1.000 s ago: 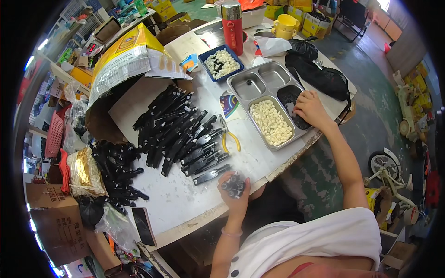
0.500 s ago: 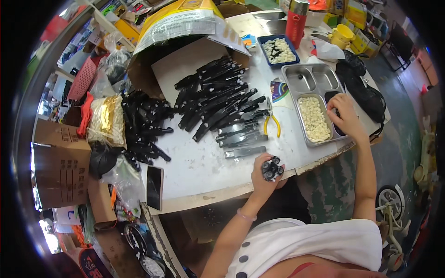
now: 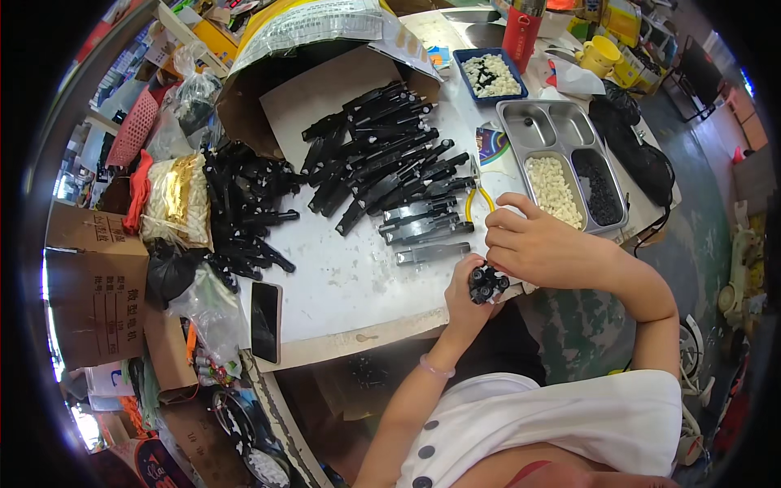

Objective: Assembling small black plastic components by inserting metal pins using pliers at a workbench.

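Observation:
Near the table's front edge my left hand (image 3: 461,302) is closed around a bundle of black plastic parts (image 3: 486,286), whose round ends face up. My right hand (image 3: 537,248) is right above that bundle, fingers bent together at its far side; whatever is in the fingertips is hidden. Beyond it lies a steel compartment tray (image 3: 574,127) holding small white pieces (image 3: 553,191) and small black pieces (image 3: 598,189). Pliers with yellow handles (image 3: 469,206) rest left of the tray. Rows of long black plastic parts (image 3: 382,175) spread across the table, with greyish shiny ones (image 3: 433,253) nearest me.
A phone (image 3: 266,321) lies at the table's front left. Behind the rows stands an open carton (image 3: 244,114). A blue tray (image 3: 488,75) of white and black pieces and a red flask (image 3: 521,39) sit at the back. Another heap of black parts (image 3: 248,195) is on the left.
My right hand has left the black-piece compartment and come toward me to the bundle in my left hand. The left hand still grips the bundle, shifted slightly.

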Demonstrator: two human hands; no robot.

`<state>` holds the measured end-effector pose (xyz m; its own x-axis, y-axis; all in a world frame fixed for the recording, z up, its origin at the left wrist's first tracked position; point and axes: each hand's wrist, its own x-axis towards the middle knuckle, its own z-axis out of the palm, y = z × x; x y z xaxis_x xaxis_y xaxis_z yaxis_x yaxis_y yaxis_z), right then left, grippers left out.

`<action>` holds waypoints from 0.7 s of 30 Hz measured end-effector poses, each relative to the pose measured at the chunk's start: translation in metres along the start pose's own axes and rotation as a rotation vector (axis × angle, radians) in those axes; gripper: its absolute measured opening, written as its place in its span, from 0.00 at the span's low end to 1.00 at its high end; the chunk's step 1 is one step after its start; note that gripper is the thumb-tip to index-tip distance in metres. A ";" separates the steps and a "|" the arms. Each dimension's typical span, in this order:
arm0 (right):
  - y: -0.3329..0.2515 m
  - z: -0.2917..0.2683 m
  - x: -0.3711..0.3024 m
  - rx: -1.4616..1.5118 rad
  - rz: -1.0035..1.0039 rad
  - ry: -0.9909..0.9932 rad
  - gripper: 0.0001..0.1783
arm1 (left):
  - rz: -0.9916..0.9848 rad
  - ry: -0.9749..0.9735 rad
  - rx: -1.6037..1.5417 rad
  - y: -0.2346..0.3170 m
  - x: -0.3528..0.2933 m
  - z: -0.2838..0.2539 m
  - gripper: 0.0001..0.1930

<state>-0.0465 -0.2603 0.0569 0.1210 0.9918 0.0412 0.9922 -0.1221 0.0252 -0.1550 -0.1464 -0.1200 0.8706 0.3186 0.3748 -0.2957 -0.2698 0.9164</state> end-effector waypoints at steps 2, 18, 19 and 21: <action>-0.010 -0.004 0.003 -0.107 0.013 -0.008 0.07 | 0.010 0.006 0.001 0.000 0.001 -0.002 0.31; -0.010 0.020 -0.027 0.187 0.168 0.315 0.14 | 0.028 0.006 -0.033 -0.001 0.000 0.000 0.27; -0.010 0.020 -0.028 0.183 0.174 0.315 0.14 | 0.030 0.000 -0.038 0.000 0.000 0.001 0.27; -0.008 0.020 -0.032 0.208 0.196 0.293 0.13 | 0.036 0.011 -0.014 0.002 0.003 0.006 0.27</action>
<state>-0.0575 -0.2905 0.0350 0.3246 0.8939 0.3091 0.9398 -0.2677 -0.2126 -0.1508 -0.1511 -0.1182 0.8551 0.3185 0.4090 -0.3322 -0.2690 0.9040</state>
